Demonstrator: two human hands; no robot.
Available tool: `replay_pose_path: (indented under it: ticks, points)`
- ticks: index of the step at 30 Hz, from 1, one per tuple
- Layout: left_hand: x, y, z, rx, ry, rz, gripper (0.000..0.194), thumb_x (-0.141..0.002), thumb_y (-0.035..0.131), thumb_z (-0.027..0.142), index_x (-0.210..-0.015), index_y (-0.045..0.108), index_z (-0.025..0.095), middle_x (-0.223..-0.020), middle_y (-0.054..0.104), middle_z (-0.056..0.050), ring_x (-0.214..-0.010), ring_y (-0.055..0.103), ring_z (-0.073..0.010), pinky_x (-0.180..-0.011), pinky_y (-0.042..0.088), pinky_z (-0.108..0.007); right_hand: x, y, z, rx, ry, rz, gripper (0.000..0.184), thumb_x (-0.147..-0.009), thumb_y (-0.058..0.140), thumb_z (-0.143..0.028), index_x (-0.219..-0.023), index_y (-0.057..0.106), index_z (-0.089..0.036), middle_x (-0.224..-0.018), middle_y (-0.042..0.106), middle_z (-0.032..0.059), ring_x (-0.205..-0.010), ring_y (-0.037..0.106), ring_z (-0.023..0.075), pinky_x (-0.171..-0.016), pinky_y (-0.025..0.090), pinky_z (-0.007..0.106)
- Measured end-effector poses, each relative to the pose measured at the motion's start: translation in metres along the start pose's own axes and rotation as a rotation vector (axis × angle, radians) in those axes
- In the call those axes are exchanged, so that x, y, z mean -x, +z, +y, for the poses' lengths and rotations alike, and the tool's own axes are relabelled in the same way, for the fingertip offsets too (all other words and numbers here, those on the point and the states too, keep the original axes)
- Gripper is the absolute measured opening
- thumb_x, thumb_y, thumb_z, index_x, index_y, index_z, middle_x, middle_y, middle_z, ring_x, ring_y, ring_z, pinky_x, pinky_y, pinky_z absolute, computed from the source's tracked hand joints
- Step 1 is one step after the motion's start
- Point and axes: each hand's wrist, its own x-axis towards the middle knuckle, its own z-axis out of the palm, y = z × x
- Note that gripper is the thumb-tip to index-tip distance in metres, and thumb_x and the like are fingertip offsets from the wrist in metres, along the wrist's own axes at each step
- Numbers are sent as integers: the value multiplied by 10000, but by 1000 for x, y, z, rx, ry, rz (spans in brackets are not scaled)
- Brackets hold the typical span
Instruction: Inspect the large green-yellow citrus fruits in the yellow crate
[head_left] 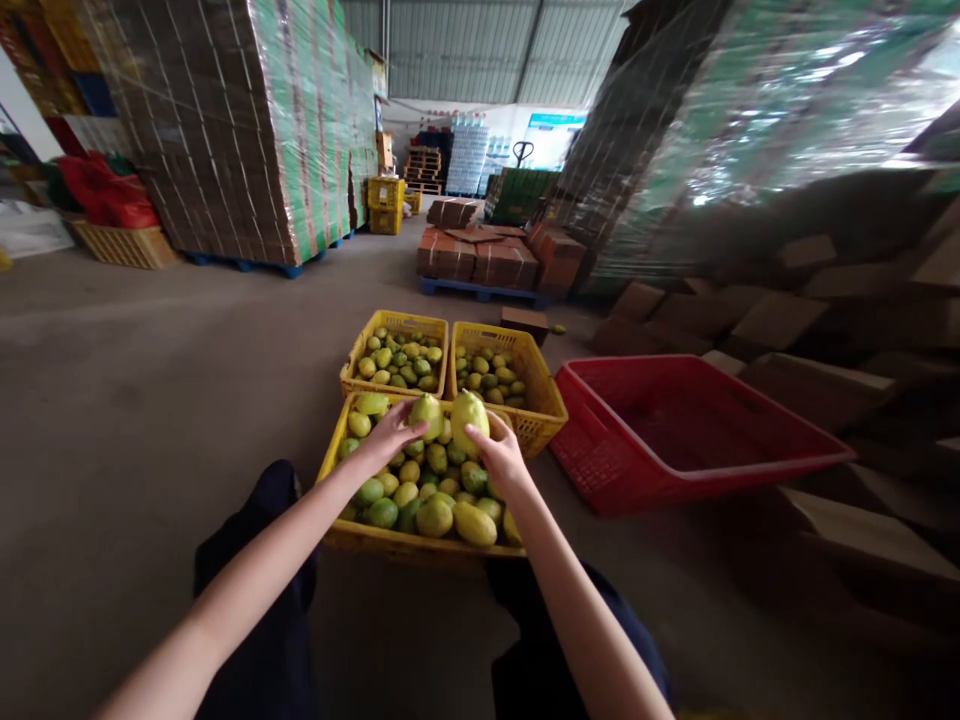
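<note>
My left hand is closed around a yellow-green lemon. In my right hand is a larger, paler lemon, held upright with its nub at the top. Both fruits are side by side, a small gap apart, above the far part of a yellow crate. That crate stands between my knees, filled with green and yellow lemons. My hands and the held fruit hide some of the lemons beneath.
Two more yellow crates of lemons, left and right, stand just beyond. A red plastic bin is on the right, beside piled cardboard boxes. Strapped cartons sit on a blue pallet farther off; tall wrapped stacks flank the floor.
</note>
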Motion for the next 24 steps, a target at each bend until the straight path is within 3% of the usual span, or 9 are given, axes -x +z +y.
replay_pose_path:
  ticks: [7, 13, 20, 24]
  points:
    - [6, -4, 4, -71, 52, 32, 613, -540, 1014, 281, -1096, 765, 215, -1253, 742, -89, -1258, 625, -300, -1101, 463, -399, -1, 7, 2, -18, 51, -52, 545, -420, 1008, -178, -914, 781, -216, -878, 807, -14, -767, 720, 159, -701, 588, 236]
    - [18, -12, 11, -16, -42, 22, 589, -567, 1013, 312, -1103, 787, 220, -1162, 767, -79, -1290, 621, -320, -1067, 510, -392, 9, 10, -4, -51, 76, -116, 617, -396, 978, -19, -949, 781, -211, -911, 816, 4, -823, 747, 162, -735, 598, 221]
    - [18, -13, 12, 47, -121, -18, 521, -627, 996, 349, -1061, 767, 177, -1166, 755, -100, -1176, 686, -292, -976, 591, -378, 17, 8, -2, -140, 152, -47, 515, -485, 986, -116, -946, 771, -200, -887, 820, 24, -782, 757, 170, -704, 613, 236]
    - [16, -18, 12, 82, -159, 24, 388, -752, 911, 272, -1094, 750, 181, -1150, 762, -101, -1090, 726, -258, -944, 624, -388, 14, 9, -6, -133, 206, -34, 511, -524, 982, -241, -981, 763, -180, -863, 795, 13, -764, 742, 176, -602, 571, 210]
